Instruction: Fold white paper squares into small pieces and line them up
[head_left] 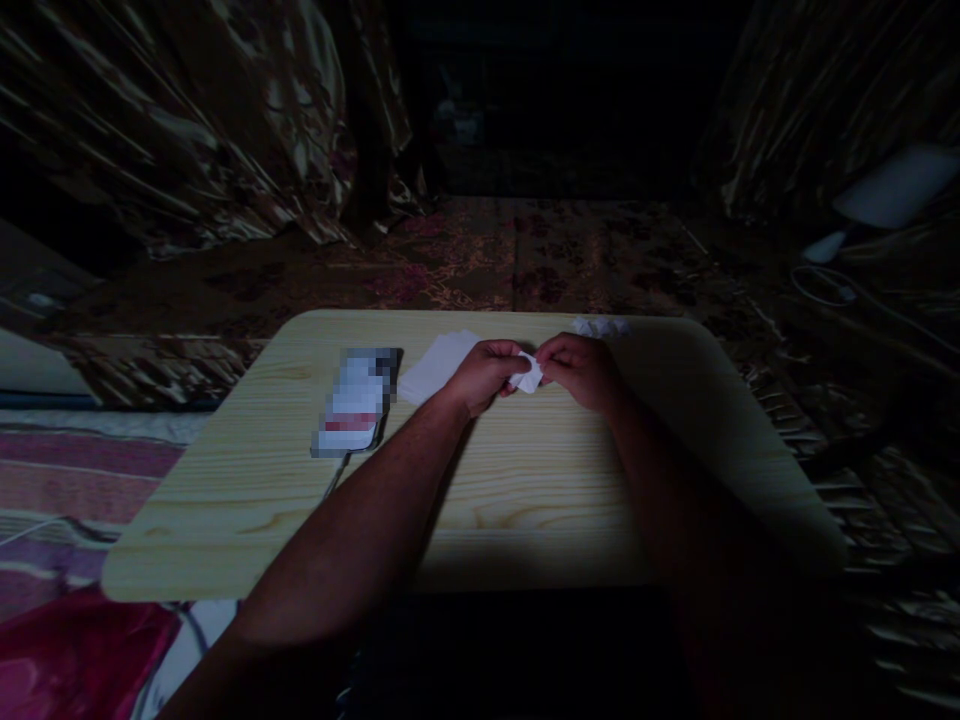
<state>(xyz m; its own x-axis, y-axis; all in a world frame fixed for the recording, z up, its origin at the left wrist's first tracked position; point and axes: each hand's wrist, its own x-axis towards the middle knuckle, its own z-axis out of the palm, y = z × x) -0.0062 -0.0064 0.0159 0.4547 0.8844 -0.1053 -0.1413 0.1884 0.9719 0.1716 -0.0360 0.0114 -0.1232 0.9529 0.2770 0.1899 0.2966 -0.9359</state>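
A small piece of white folded paper (529, 376) is held between both hands above the middle of the table. My left hand (489, 376) pinches its left side, the thumb lying over the top. The fingers of my right hand (581, 368) are closed on its right edge. White paper sheets (439, 364) lie flat on the table, just left of and behind my left hand. Beyond my right hand, several small folded white paper pieces (601, 327) sit in a row near the far edge.
On the wood-grain table (525, 490), a phone (354, 402) with its screen blurred lies at the left, a cable (336, 476) running from it. A white lamp (896, 190) stands at the right. Patterned curtains (247, 110) hang behind. The room is dim.
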